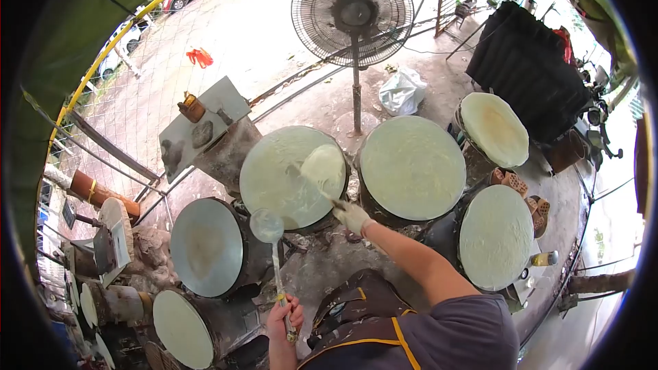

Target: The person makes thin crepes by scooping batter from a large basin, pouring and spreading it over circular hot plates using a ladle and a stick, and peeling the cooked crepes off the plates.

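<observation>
My left hand (284, 318) is closed around the handle of a long ladle (266, 225). The ladle's round, pale-coated bowl is over the near-left edge of a round griddle (267, 164) covered in pale green batter. A whitish work glove covers my right hand (353, 217), which grips the short handle of a broad, flat spreader (323, 164). The spreader's batter-coated blade lies over the right half of that same griddle. Beside it on the right is a second batter-covered griddle (411, 168). A bare grey griddle (205, 247) stands to the left.
More coated griddles surround me: one on the right (497, 236), another at the back right (495, 129), one at the lower left (181, 329). A pedestal fan (353, 10) stands ahead, near a white plastic bag (403, 91). A small table (229, 99) holds a brown container.
</observation>
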`<state>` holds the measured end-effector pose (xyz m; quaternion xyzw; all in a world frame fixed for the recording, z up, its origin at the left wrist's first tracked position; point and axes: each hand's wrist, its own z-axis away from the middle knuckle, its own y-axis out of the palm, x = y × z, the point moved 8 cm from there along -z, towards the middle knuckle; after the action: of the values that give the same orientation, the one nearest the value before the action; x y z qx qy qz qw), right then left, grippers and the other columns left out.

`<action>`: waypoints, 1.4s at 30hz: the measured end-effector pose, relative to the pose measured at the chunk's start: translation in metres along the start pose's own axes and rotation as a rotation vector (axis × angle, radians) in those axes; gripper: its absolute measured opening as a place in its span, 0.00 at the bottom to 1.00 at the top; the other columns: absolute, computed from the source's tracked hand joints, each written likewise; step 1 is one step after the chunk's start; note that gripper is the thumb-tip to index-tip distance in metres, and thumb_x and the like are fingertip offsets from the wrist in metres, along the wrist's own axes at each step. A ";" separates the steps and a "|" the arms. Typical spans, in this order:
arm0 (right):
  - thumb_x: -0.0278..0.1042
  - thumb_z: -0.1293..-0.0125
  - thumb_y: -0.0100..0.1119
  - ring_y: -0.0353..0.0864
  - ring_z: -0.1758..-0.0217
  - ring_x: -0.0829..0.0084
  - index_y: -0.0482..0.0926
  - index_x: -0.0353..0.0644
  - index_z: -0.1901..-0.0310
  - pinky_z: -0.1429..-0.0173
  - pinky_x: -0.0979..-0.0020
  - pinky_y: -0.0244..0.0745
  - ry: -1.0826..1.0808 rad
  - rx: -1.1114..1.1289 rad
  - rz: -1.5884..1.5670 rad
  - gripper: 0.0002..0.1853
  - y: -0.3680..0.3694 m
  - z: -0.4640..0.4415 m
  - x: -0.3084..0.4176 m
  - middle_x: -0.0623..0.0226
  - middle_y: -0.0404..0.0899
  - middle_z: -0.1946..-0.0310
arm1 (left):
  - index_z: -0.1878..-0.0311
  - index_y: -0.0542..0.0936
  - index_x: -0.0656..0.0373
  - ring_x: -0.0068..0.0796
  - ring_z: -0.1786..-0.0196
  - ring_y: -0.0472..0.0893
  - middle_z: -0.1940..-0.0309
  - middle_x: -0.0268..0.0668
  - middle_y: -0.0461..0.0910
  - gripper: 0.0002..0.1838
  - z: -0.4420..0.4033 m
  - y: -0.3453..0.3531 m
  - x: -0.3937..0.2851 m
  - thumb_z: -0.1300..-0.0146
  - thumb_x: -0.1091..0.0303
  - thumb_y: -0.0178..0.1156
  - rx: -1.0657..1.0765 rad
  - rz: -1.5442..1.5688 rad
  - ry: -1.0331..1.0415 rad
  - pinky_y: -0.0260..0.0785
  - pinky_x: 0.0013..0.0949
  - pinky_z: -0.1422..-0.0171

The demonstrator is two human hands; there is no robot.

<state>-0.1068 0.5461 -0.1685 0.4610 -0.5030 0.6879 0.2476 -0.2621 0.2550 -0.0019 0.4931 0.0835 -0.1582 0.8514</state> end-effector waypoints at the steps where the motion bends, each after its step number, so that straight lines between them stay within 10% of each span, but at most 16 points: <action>1: 0.45 0.37 0.49 0.80 0.61 0.55 0.72 0.50 0.42 0.56 0.61 0.72 0.055 -0.026 -0.111 0.22 -0.012 0.029 0.019 0.51 0.80 0.64 | 0.55 0.68 0.63 0.23 0.77 0.64 0.67 0.40 0.67 0.10 0.000 -0.001 -0.002 0.40 0.77 0.51 -0.012 -0.002 -0.012 0.58 0.24 0.79; 5: 0.37 0.35 0.51 0.71 0.76 0.83 0.74 0.46 0.43 0.71 0.77 0.68 0.576 -0.401 -0.710 0.18 -0.012 0.054 -0.003 0.74 0.74 0.77 | 0.54 0.68 0.63 0.23 0.78 0.64 0.67 0.39 0.68 0.10 -0.006 -0.021 -0.006 0.39 0.76 0.51 -0.027 0.024 -0.060 0.58 0.23 0.79; 13: 0.36 0.36 0.52 0.68 0.77 0.85 0.76 0.40 0.46 0.71 0.79 0.65 0.472 -0.358 -0.353 0.18 -0.037 0.022 0.005 0.74 0.76 0.75 | 0.53 0.70 0.63 0.20 0.81 0.63 0.70 0.38 0.68 0.10 -0.021 -0.015 -0.003 0.36 0.71 0.50 -0.013 0.035 -0.114 0.58 0.22 0.81; 16: 0.39 0.38 0.51 0.80 0.68 0.69 0.76 0.42 0.47 0.62 0.69 0.72 0.109 -0.258 -0.110 0.19 -0.005 -0.014 -0.004 0.58 0.82 0.70 | 0.54 0.71 0.64 0.20 0.82 0.62 0.71 0.37 0.68 0.10 -0.028 -0.014 0.007 0.35 0.71 0.50 -0.010 0.066 -0.145 0.58 0.22 0.81; 19: 0.41 0.38 0.50 0.81 0.63 0.63 0.76 0.41 0.47 0.57 0.68 0.72 0.265 0.126 0.001 0.20 -0.043 -0.041 0.058 0.50 0.82 0.67 | 0.54 0.71 0.64 0.19 0.82 0.62 0.72 0.37 0.67 0.10 -0.035 -0.007 0.019 0.34 0.70 0.49 -0.004 0.100 -0.171 0.58 0.22 0.82; 29: 0.38 0.36 0.52 0.76 0.69 0.78 0.79 0.44 0.49 0.63 0.75 0.71 0.181 0.107 -0.255 0.16 -0.031 -0.084 0.005 0.69 0.81 0.71 | 0.65 0.70 0.62 0.18 0.86 0.61 0.79 0.33 0.65 0.06 -0.041 -0.033 0.035 0.34 0.69 0.48 -0.244 0.132 -0.167 0.55 0.22 0.86; 32: 0.39 0.36 0.52 0.76 0.72 0.78 0.77 0.44 0.46 0.67 0.75 0.71 0.187 0.157 -0.041 0.18 -0.022 -0.090 -0.005 0.71 0.78 0.75 | 0.69 0.67 0.61 0.16 0.87 0.60 0.80 0.32 0.64 0.07 -0.054 -0.033 0.015 0.34 0.69 0.47 -0.299 -0.058 -0.108 0.54 0.22 0.86; 33: 0.38 0.35 0.52 0.72 0.78 0.80 0.76 0.43 0.46 0.75 0.76 0.67 -0.147 0.255 0.355 0.18 -0.022 -0.078 0.018 0.74 0.74 0.78 | 0.69 0.66 0.60 0.16 0.87 0.60 0.81 0.31 0.64 0.07 -0.062 -0.030 0.005 0.35 0.70 0.48 -0.317 -0.167 -0.089 0.55 0.22 0.87; 37: 0.42 0.38 0.54 0.67 0.86 0.77 0.76 0.48 0.46 0.84 0.74 0.60 0.524 0.394 -0.434 0.19 -0.049 0.018 -0.018 0.69 0.72 0.84 | 0.66 0.64 0.58 0.18 0.88 0.60 0.83 0.30 0.62 0.05 -0.099 -0.002 -0.021 0.40 0.72 0.51 -0.433 -0.616 0.028 0.55 0.25 0.87; 39: 0.44 0.38 0.56 0.61 0.90 0.79 0.78 0.50 0.48 0.85 0.75 0.56 0.679 -0.083 -0.949 0.17 -0.017 0.045 -0.075 0.73 0.71 0.84 | 0.65 0.63 0.56 0.19 0.88 0.61 0.83 0.30 0.62 0.06 -0.120 0.000 -0.022 0.42 0.73 0.50 -0.487 -0.766 0.089 0.54 0.26 0.87; 42: 0.41 0.37 0.55 0.66 0.85 0.81 0.78 0.48 0.58 0.82 0.76 0.59 0.624 0.066 -0.615 0.10 0.029 0.071 -0.044 0.76 0.72 0.83 | 0.64 0.63 0.56 0.20 0.89 0.61 0.83 0.30 0.63 0.07 -0.150 -0.003 0.001 0.43 0.73 0.50 -0.579 -0.941 0.172 0.54 0.27 0.88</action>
<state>-0.0830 0.4755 -0.2161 0.3671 -0.2214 0.7042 0.5660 -0.2606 0.3829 -0.0795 0.1599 0.4037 -0.4510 0.7798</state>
